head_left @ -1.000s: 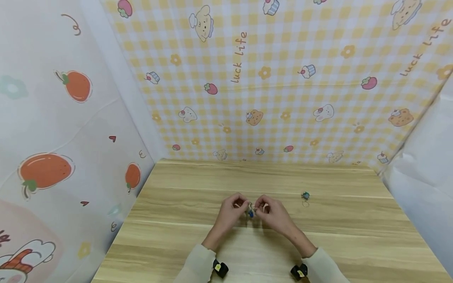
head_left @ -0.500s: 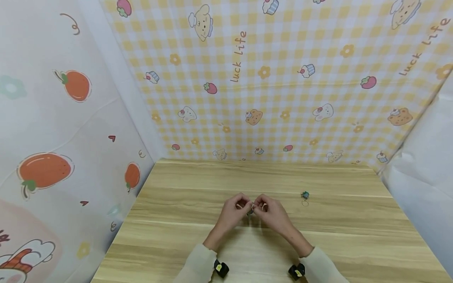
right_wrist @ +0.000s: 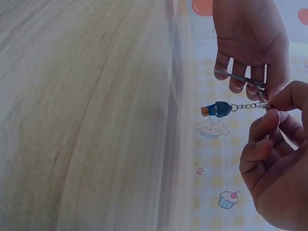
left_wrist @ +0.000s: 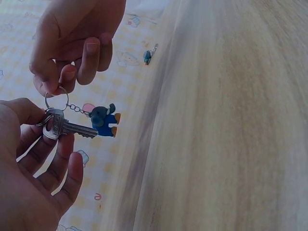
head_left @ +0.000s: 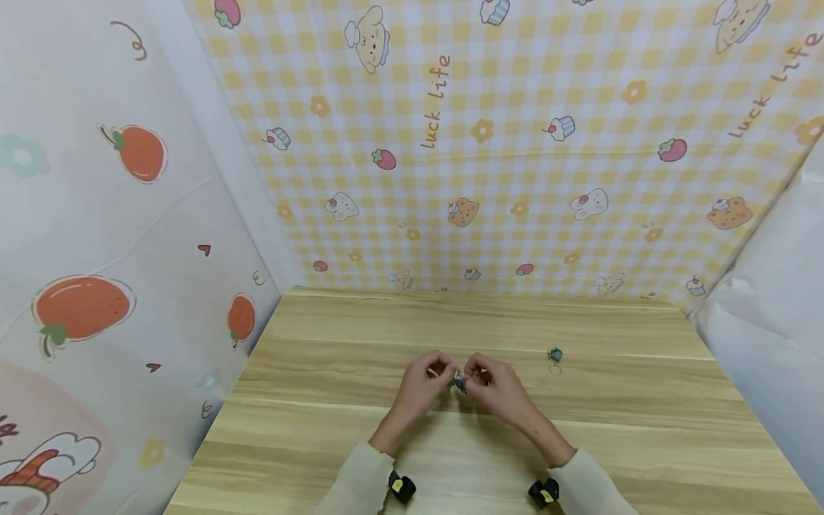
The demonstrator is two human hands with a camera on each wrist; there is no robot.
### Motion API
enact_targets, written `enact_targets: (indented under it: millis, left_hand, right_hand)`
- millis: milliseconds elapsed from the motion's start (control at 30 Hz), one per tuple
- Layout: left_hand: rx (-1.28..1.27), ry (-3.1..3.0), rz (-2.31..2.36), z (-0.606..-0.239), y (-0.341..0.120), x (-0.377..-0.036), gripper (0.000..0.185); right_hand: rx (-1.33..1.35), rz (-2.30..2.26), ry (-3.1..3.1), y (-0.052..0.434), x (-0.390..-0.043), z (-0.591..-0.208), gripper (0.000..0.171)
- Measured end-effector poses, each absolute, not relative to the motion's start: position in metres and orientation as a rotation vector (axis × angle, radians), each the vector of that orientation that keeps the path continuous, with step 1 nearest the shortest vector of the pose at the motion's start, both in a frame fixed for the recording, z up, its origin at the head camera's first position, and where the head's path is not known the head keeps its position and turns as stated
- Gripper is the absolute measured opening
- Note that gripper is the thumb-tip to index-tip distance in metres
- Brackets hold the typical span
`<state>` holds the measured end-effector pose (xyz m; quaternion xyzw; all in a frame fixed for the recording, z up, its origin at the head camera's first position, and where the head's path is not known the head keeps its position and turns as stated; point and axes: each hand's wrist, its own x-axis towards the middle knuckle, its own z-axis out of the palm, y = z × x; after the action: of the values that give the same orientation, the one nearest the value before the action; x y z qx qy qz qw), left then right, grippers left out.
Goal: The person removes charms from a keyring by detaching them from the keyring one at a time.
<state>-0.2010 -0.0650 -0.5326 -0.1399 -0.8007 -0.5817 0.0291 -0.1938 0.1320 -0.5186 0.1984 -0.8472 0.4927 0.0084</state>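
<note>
My left hand (left_wrist: 29,149) pinches a silver key (left_wrist: 57,126) by its head, with the other fingers loosely bent below it. The key's blade points away from the fingertips. Between thumb and finger my right hand (right_wrist: 279,154) pinches a metal key ring (left_wrist: 57,100). From the ring a short chain (right_wrist: 248,106) leads to a small elephant charm (left_wrist: 103,120) in blue overalls with orange feet. The key's head and the ring lie close together; whether they are linked is hidden by the fingertips. In the head view both hands meet above the middle of the table.
A second small teal charm (head_left: 556,354) with a thin ring (head_left: 556,370) lies on the wooden table (head_left: 335,322), right of the hands. A yellow checked cloth (head_left: 489,172) covers the back, and a white printed wall (head_left: 180,214) stands at the left.
Half a second ago the fingertips came closer together and covered most of the charm; now they are slightly apart and the charm shows between them. The charm on the table has stayed put.
</note>
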Motion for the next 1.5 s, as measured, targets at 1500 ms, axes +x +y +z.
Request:
enact_targets:
  millis: [1500]
  left_hand:
    - [-0.512,-2.517,-1.781,-0.540,-0.054,-0.198,0.010]
  right_hand:
    - [0.534,1.584,-2.700,0.138,-0.191,-0.523,0.008]
